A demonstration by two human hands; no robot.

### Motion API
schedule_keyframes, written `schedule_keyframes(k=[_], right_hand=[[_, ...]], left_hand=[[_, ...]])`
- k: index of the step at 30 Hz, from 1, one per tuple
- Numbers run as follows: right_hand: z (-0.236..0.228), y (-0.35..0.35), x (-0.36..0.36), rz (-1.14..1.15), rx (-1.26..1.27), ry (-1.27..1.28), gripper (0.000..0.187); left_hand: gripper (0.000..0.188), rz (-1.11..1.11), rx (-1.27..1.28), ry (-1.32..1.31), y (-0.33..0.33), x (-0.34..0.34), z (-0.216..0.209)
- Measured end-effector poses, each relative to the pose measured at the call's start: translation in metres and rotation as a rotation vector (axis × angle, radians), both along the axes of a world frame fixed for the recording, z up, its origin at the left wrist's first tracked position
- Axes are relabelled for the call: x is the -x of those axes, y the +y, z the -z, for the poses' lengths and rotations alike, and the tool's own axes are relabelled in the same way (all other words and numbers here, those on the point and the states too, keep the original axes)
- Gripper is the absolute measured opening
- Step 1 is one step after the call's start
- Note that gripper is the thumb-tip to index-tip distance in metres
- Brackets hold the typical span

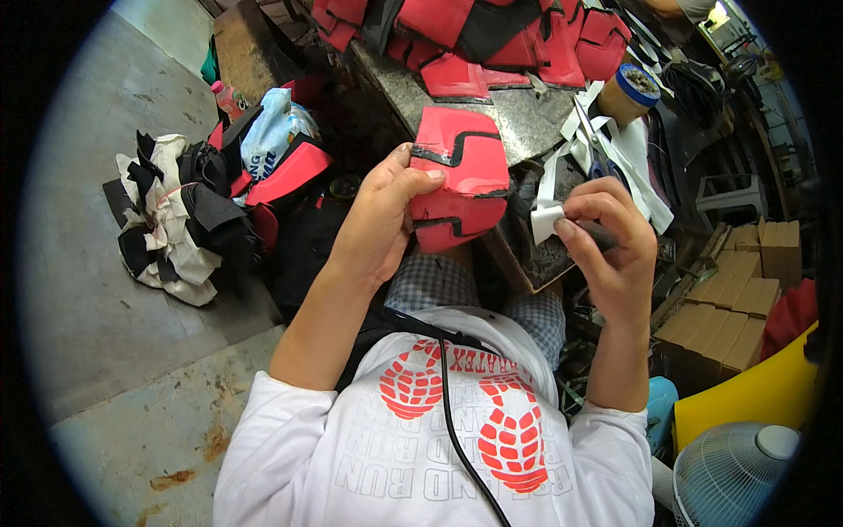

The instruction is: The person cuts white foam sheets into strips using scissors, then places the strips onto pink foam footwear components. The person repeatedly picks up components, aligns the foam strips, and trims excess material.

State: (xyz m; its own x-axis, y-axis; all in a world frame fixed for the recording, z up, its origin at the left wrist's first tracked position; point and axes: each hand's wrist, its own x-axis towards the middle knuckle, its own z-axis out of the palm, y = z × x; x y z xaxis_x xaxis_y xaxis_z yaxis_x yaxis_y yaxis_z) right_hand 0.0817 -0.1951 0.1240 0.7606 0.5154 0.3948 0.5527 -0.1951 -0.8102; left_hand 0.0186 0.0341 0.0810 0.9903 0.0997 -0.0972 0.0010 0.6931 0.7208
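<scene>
My left hand (373,206) grips a red panel with black bands (476,176) by its left edge, thumb on top, and holds it up over my lap. The panel looks like a stitched or glued piece of sheet material, creased across its middle. To the right, my right hand (619,241) pinches the end of a white strip (548,220) between thumb and finger. That strip is apart from the panel. Just beyond my right hand lie scissors with dark blue handles (604,165), partly covered by my fingers, among more white strips (648,186).
A grey worktop (522,119) carries a heap of red and black panels (500,39). A jar with a blue rim (625,95) stands at its right. Scraps (180,224) lie on the left floor; cardboard pieces (724,303) and a fan (736,479) are at right.
</scene>
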Motion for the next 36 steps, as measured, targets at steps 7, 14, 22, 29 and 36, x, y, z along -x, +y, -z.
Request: schedule_keyframes(k=[7,14,22,29,36], right_hand=[[0.002,0.009,-0.007,-0.175,-0.115,0.508,0.013],[0.022,0.009,-0.018,-0.05,-0.291,0.661,0.018],[0.028,0.02,-0.014,-0.137,-0.278,0.737,0.013],[0.021,0.009,-0.017,-0.189,-0.207,0.559,0.017],[0.009,0.0,-0.019,-0.068,-0.17,0.655,0.017]], left_hand=[[0.037,-0.027,-0.105,0.052,-0.014,0.001,0.003],[0.041,-0.04,-0.201,0.045,-0.022,0.005,0.006],[0.047,-0.143,-0.569,-0.043,-0.04,0.005,0.005],[0.037,-0.177,-0.709,-0.09,-0.031,0.005,0.01],[0.033,0.003,-0.067,0.116,-0.015,0.005,0.02]])
